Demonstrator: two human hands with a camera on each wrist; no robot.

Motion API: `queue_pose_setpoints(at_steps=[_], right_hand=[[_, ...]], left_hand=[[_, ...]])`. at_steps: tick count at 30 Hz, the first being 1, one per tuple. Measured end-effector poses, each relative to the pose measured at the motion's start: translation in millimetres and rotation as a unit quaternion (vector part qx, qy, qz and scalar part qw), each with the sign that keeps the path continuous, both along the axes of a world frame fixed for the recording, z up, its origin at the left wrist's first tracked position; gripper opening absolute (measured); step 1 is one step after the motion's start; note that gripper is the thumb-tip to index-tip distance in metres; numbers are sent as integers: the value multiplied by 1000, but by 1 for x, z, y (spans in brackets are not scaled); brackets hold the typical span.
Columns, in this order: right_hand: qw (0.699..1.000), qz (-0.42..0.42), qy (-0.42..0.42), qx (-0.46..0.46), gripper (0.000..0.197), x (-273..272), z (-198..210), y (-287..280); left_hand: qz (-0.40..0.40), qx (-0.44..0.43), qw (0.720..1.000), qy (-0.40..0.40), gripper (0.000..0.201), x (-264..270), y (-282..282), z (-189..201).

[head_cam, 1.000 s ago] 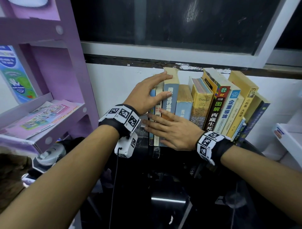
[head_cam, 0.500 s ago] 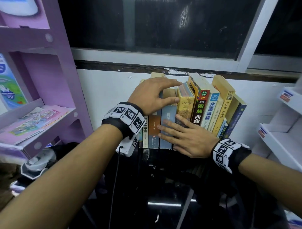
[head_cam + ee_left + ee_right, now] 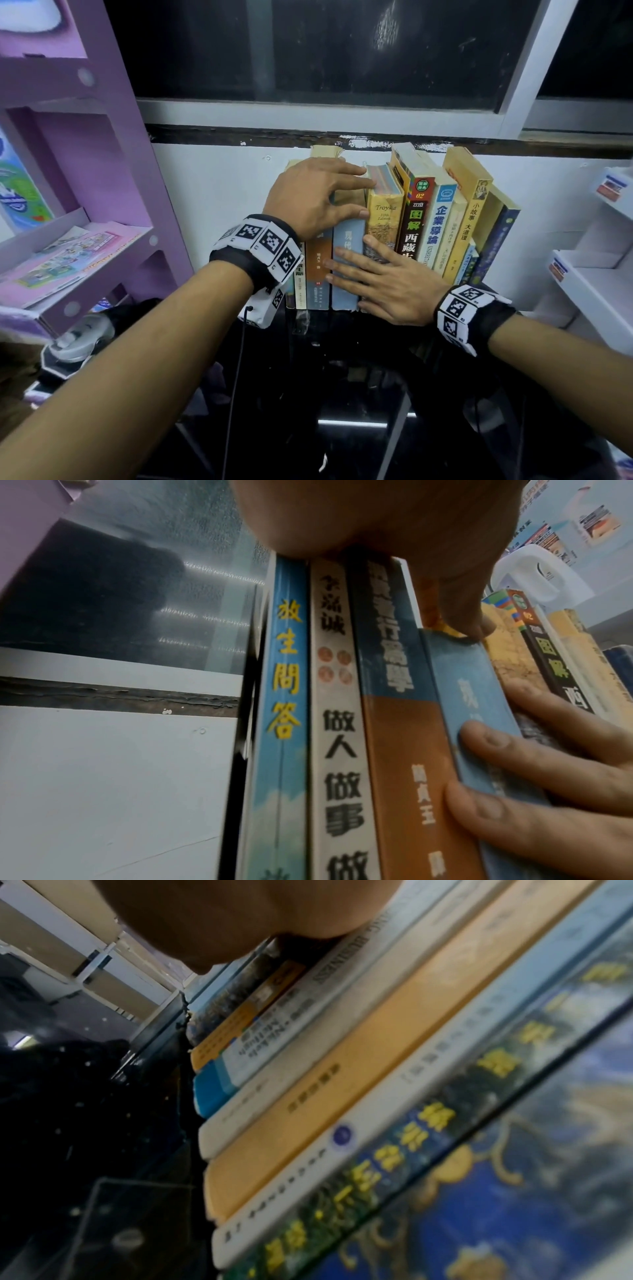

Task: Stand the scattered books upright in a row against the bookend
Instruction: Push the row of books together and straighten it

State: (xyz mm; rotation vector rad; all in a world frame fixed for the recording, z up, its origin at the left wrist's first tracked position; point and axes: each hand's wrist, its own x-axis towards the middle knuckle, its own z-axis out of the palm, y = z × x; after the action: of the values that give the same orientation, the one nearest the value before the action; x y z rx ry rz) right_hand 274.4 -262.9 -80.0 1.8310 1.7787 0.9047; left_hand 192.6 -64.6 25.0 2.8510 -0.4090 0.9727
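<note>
A row of books stands on the black glass tabletop against the white wall. At its left end a thin black bookend touches a blue-spined book. Beside it stand a white-spined book and an orange-and-blue book. My left hand lies over the book tops. Its fingers reach the yellow Troyka book and its thumb touches the top of the light blue book. My right hand presses flat on the spines of those two books. The books further right, ending in a dark blue one, lean slightly.
A purple shelf unit with leaflets stands close on the left. White shelves are on the right. A dark window sits above the books. A white device lies low at the left.
My left hand slid right along the book tops to the Troyka book. My right hand shifted right along the spines. The row now stands tighter and more upright.
</note>
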Motion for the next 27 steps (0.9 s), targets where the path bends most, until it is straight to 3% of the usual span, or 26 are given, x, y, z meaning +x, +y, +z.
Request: queue_pose_setpoints(at_steps=[19, 27], right_hand=[[1000, -11, 14, -9, 69, -5, 3, 0], [999, -27, 32, -4, 64, -12, 12, -41]], left_hand=[[14, 9, 1000, 0, 46, 1, 1, -1], [11, -11, 1000, 4, 53, -8, -18, 15]])
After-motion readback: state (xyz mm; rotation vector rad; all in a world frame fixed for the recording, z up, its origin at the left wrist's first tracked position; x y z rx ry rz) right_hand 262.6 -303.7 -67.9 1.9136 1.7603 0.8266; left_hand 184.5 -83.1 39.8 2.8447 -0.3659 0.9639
